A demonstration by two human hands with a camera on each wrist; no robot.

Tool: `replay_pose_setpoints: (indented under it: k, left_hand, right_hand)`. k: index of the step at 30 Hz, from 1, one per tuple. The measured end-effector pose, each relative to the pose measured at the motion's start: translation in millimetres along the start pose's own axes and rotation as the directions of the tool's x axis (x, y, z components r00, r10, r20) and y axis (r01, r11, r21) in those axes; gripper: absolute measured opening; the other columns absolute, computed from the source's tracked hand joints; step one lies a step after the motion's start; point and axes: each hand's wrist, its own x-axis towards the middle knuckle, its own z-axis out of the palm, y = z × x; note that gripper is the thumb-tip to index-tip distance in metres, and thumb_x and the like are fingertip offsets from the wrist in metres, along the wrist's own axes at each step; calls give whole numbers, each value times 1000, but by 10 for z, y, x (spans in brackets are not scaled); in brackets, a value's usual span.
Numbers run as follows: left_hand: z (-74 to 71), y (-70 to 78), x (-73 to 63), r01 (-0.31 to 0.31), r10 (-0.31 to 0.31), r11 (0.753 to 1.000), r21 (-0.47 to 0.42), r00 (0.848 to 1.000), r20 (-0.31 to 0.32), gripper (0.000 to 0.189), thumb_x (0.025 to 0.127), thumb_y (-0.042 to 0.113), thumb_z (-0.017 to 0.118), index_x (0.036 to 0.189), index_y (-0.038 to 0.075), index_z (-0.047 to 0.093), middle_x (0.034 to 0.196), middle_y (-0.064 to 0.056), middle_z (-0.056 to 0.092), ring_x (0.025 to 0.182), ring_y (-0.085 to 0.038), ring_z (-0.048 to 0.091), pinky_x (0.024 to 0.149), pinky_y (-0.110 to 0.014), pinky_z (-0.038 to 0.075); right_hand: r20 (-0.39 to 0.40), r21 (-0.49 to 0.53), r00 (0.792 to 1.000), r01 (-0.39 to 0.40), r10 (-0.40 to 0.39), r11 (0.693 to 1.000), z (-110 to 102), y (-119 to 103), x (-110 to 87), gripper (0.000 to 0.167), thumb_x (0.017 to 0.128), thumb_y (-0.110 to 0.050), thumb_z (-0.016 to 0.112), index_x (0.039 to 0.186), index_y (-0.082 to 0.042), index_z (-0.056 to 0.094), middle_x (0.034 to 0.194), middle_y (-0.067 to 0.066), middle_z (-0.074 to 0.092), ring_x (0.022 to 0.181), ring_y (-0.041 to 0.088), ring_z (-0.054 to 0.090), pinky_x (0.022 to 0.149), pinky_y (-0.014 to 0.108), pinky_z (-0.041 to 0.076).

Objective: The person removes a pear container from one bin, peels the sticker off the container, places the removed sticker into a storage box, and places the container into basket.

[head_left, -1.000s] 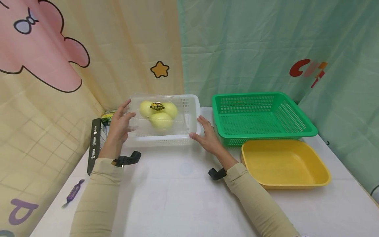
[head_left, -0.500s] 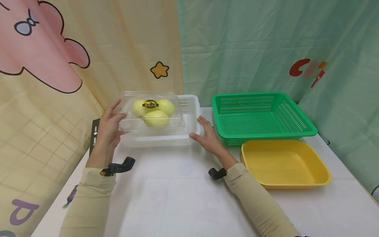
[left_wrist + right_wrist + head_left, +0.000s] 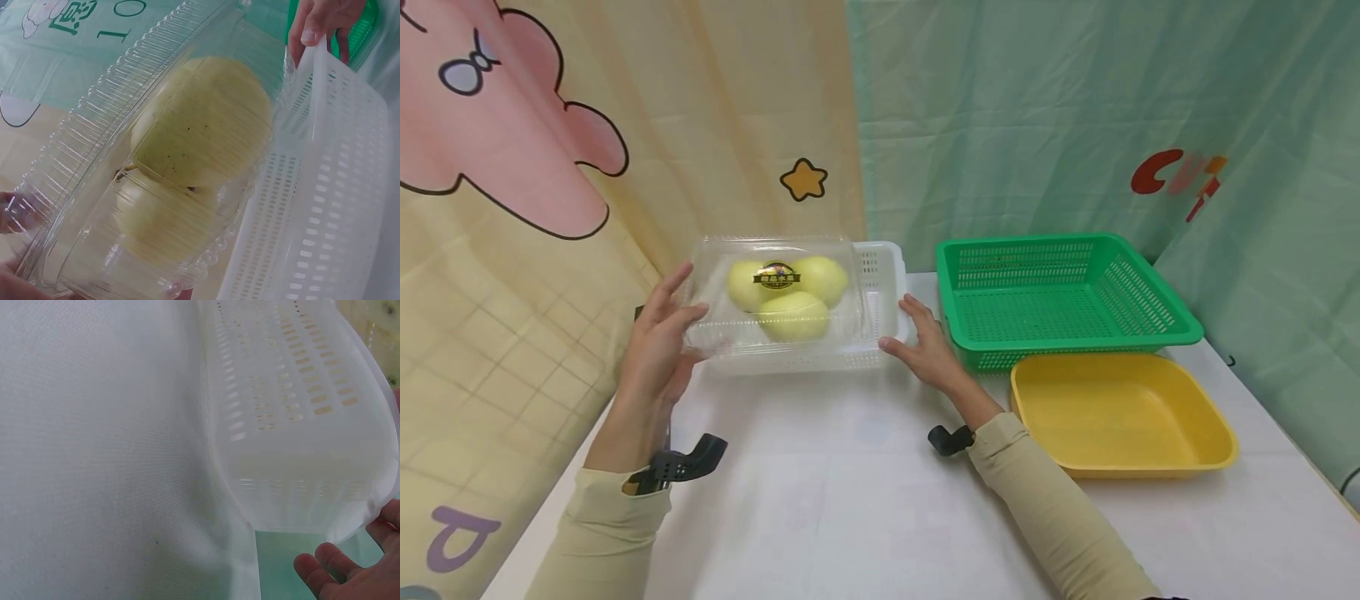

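Note:
My left hand [image 3: 658,346] grips the left end of a clear plastic clamshell box [image 3: 711,287], thumb on top. Inside lie pale yellow-green fruits [image 3: 206,119], round with short stems, under a lid with a dark and yellow label [image 3: 777,275]. The box hangs over the white perforated basket [image 3: 883,283], covering most of it in the head view. At the basket's right end, my right hand [image 3: 925,346] holds the rim, its thumb over the front corner. In the right wrist view several fingertips [image 3: 337,559] show spread beside the basket's outer wall [image 3: 294,456].
A green perforated basket [image 3: 1022,312] stands to the right of the white one. In front of it sits a yellow tub [image 3: 1120,417], close by my right forearm. A curtain [image 3: 1000,125] hangs behind the table [image 3: 850,500].
My left hand has drawn the clamshell box leftward and closer to me, over the white basket. My left sleeve now hides the purple-wrapped piece on the table. The right hand has stayed put.

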Motion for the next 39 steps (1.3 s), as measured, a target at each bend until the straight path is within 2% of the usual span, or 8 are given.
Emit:
replay_pose_setpoints:
  k: [9,13,15,20,23,27,33,39]
  left_hand:
    - [-57,-73,-226,-76,86,993,-94,990,109,62,94,5,53,148,24,29,145,-2,26,108,-12,54,76,-26,57]
    - [-101,-119,-361,-106,117,990,-88,984,136,61,95,4,51,148,21,28,139,0,32,105,-10,57,76,-25,57]
    - [-116,-150,-432,-115,124,991,-70,982,142,60,95,4,49,148,21,27,141,-1,32,108,-10,57,78,-24,56]
    - [-164,-244,-599,-99,100,995,-16,985,137,58,97,6,46,149,23,26,151,-3,23,118,-8,50,82,-25,56]
    - [-210,-319,-682,-86,85,996,-1,987,137,58,98,5,43,149,23,26,151,-2,22,121,-7,48,82,-25,55]
    - [-248,-406,-783,-90,92,996,-17,985,146,58,97,0,40,150,21,25,150,-2,23,119,-7,50,83,-27,55]
    - [-239,-518,-933,-75,79,997,-34,985,151,60,96,-3,39,150,20,24,155,-3,17,119,-7,52,84,-27,54]
    - [-247,-685,-1043,-36,29,998,50,992,121,61,96,-1,42,150,20,23,155,-3,17,119,-4,49,83,-27,54]
  right_hand:
    - [-4,3,1000,-1,1,1000,-2,-5,-2,81,85,-45,66,149,-14,27,159,0,17,147,25,17,117,52,21]
    - [-7,4,1000,5,-5,1000,-1,-9,-4,81,85,-45,66,148,-13,28,159,0,18,147,25,17,117,51,20]
    - [-10,4,1000,13,-13,1000,1,-6,-1,80,85,-44,66,148,-12,28,159,1,18,147,25,18,117,51,20]
    - [-17,10,999,35,-35,999,-1,-1,-2,79,86,-41,66,148,-10,29,158,3,19,147,27,18,117,52,20]
    - [-17,18,999,41,-41,999,-2,2,-5,78,86,-39,66,148,-9,29,158,4,20,146,27,18,117,51,19]
    - [-14,11,999,38,-38,999,-2,3,-3,78,86,-39,66,148,-9,29,158,3,19,147,27,18,117,52,20]
    - [-21,2,999,33,-33,999,1,4,-1,75,87,-35,65,148,-10,29,158,3,19,146,27,19,116,51,23]
    - [-16,9,999,39,-38,999,6,3,-5,76,87,-35,65,148,-10,28,159,4,18,146,28,18,116,53,22]
